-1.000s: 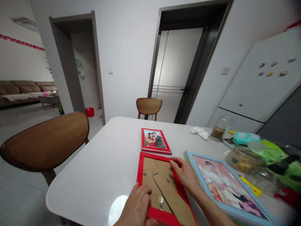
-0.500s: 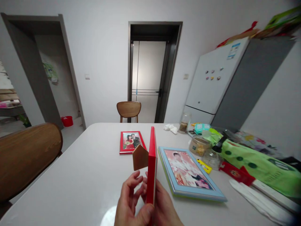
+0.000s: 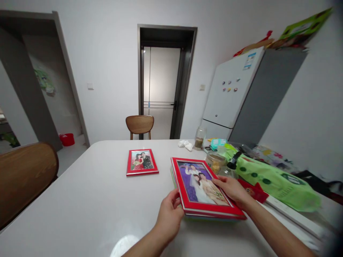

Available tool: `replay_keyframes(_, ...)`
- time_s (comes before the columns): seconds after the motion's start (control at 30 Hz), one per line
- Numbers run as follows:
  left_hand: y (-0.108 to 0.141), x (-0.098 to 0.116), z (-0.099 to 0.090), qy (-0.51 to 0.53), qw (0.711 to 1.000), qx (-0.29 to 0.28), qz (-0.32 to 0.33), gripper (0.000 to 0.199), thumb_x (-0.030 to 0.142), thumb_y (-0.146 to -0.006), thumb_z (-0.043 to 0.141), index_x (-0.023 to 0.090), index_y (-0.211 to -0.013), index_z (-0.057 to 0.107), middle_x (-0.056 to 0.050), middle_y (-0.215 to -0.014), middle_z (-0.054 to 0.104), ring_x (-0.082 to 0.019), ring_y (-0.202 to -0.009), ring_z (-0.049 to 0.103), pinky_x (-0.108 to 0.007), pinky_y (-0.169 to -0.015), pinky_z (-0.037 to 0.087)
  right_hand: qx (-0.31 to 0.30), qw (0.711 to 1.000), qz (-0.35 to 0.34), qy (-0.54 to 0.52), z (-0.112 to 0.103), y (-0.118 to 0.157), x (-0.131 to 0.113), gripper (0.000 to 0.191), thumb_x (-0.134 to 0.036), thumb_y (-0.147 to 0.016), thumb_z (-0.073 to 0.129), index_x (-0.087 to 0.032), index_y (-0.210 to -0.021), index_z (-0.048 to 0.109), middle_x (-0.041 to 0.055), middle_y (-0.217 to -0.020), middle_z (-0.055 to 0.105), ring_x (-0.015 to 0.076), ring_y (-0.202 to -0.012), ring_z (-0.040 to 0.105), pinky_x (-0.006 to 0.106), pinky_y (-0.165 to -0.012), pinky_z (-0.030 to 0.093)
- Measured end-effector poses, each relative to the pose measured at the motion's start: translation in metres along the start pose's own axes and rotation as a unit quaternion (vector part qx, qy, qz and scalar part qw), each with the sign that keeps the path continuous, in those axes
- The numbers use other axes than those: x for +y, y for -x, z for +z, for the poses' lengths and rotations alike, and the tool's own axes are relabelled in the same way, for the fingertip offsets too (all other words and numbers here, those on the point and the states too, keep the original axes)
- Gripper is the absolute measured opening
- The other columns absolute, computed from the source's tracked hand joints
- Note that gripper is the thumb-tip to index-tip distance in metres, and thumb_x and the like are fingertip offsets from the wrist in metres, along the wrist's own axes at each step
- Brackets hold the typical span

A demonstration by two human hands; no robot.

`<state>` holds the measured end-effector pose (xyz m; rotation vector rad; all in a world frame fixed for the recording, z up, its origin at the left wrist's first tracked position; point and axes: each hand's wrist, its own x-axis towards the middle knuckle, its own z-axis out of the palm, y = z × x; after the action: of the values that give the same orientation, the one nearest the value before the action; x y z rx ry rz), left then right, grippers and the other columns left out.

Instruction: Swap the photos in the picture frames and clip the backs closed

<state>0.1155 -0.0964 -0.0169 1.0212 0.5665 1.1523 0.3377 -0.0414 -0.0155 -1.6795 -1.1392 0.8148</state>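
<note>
A large red picture frame lies face up on top of the stacked frames on the white table. My left hand is closed on its left edge near the front corner. On its right side, my right hand grips the edge, with the thumb on the picture. Beneath it a green edge shows; the blue frame is mostly hidden. A smaller red frame with a photo of a couple lies flat to the left.
Right of the stack are a glass jar, a green bag, a red item and a long white bar. A tall jar and white tissue stand farther back. Wooden chairs flank the table.
The large red frame has gone from upright between my hands to face up on the blue frame at the right. Both hands moved right with it, and the view turned slightly right.
</note>
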Motion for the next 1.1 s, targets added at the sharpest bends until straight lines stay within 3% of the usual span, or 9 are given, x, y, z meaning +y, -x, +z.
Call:
replay_keyframes(0.1, -0.009, -0.022, -0.007, -0.129, 0.991, 0.022, 0.0, 0.044, 0.007, -0.058, 0.05, 0.013, -0.101, 0.057, -0.008, -0.102, 0.061, -0.021, -0.097, 0.053, -0.032, -0.085, 0.04, 0.006, 0.998, 0.008, 0.063, 0.0, -0.015, 0.018, 0.015, -0.028, -0.06, 0.058, -0.016, -0.066, 0.065, 0.0047, -0.057, 0.067, 0.0204, -0.058, 0.062, 0.027, -0.053, 0.045)
replay_keyframes(0.2, -0.009, -0.034, -0.013, -0.305, 0.95, 0.062, -0.007, 0.048, 0.007, -0.06, 0.048, 0.014, -0.107, 0.053, -0.007, -0.109, 0.057, -0.021, -0.102, 0.049, -0.031, -0.089, 0.036, 0.019, 0.992, 0.005, 0.126, 0.001, -0.024, 0.03, 0.02, -0.031, -0.061, 0.056, -0.016, -0.071, 0.066, 0.0043, -0.06, 0.067, 0.0205, -0.063, 0.062, 0.026, -0.057, 0.044)
replay_keyframes(0.33, -0.009, -0.032, -0.023, -0.421, 0.907, 0.016, -0.012, 0.049, 0.011, -0.064, 0.046, 0.017, -0.112, 0.048, -0.004, -0.11, 0.056, -0.018, -0.1, 0.05, -0.026, -0.082, 0.04, 0.037, 0.979, -0.008, 0.202, -0.004, -0.03, 0.035, 0.023, -0.032, -0.06, 0.057, -0.015, -0.072, 0.067, 0.0067, -0.067, 0.068, 0.0232, -0.07, 0.061, 0.028, -0.063, 0.043)
replay_keyframes(0.47, -0.029, -0.009, -0.059, -0.61, 0.791, 0.05, 0.016, 0.052, 0.016, -0.07, 0.042, 0.011, -0.121, 0.037, -0.009, -0.121, 0.047, -0.017, -0.11, 0.043, -0.026, -0.091, 0.033, 0.076, 0.962, -0.049, 0.258, 0.0, -0.018, 0.019, 0.039, -0.036, -0.063, 0.052, -0.011, -0.091, 0.063, 0.0138, -0.09, 0.064, 0.0293, -0.088, 0.056, 0.037, -0.076, 0.039)
replay_keyframes(0.57, -0.053, 0.012, -0.102, -0.67, 0.738, 0.08, 0.023, 0.058, 0.018, -0.07, 0.045, 0.007, -0.124, 0.031, -0.013, -0.134, 0.027, -0.022, -0.124, 0.02, -0.035, -0.101, 0.014, 0.078, 0.957, -0.16, 0.229, 0.027, 0.015, -0.009, 0.043, -0.039, -0.067, 0.048, -0.013, -0.1, 0.058, 0.0138, -0.105, 0.058, 0.0267, -0.094, 0.052, 0.038, -0.082, 0.038)
replay_keyframes(0.73, -0.068, 0.028, -0.152, -0.737, 0.672, 0.07, -0.014, 0.065, 0.031, -0.065, 0.055, 0.007, -0.122, 0.034, -0.017, -0.132, 0.03, -0.031, -0.123, 0.019, -0.047, -0.098, 0.013, -0.101, 0.959, -0.248, 0.088, 0.112, 0.086, -0.045, 0.035, -0.036, -0.067, 0.051, -0.021, -0.097, 0.06, 0.0079, -0.103, 0.059, 0.0221, -0.087, 0.055, 0.037, -0.077, 0.043)
replay_keyframes(0.8, -0.065, 0.031, -0.154, -0.755, 0.653, 0.06, -0.013, 0.063, 0.035, -0.065, 0.055, 0.007, -0.12, 0.038, -0.017, -0.129, 0.035, -0.031, -0.12, 0.025, -0.045, -0.097, 0.016, -0.141, 0.951, -0.261, 0.091, 0.144, 0.098, -0.045, 0.034, -0.032, -0.068, 0.051, -0.02, -0.099, 0.059, 0.0087, -0.103, 0.059, 0.0226, -0.092, 0.054, 0.038, -0.082, 0.041)
replay_keyframes(0.9, -0.05, 0.041, -0.146, -0.773, 0.633, 0.051, -0.009, 0.059, 0.037, -0.063, 0.058, 0.008, -0.112, 0.046, -0.018, -0.117, 0.047, -0.033, -0.112, 0.036, -0.044, -0.094, 0.022, -0.129, 0.945, -0.271, 0.129, 0.176, 0.092, -0.035, 0.039, -0.027, -0.068, 0.049, -0.013, -0.104, 0.056, 0.0131, -0.108, 0.056, 0.0244, -0.102, 0.049, 0.039, -0.09, 0.035)
replay_keyframes(1.1, 0.034, 0.041, -0.122, -0.787, 0.615, 0.043, 0.012, 0.052, 0.035, -0.059, 0.064, 0.013, -0.105, 0.051, -0.013, -0.105, 0.054, -0.031, -0.102, 0.044, -0.044, -0.094, 0.023, -0.066, 0.944, -0.245, 0.21, 0.188, 0.068, -0.009, 0.042, -0.03, -0.071, 0.046, -0.012, -0.108, 0.052, 0.0156, -0.109, 0.056, 0.0276, -0.102, 0.049, 0.041, -0.086, 0.036)
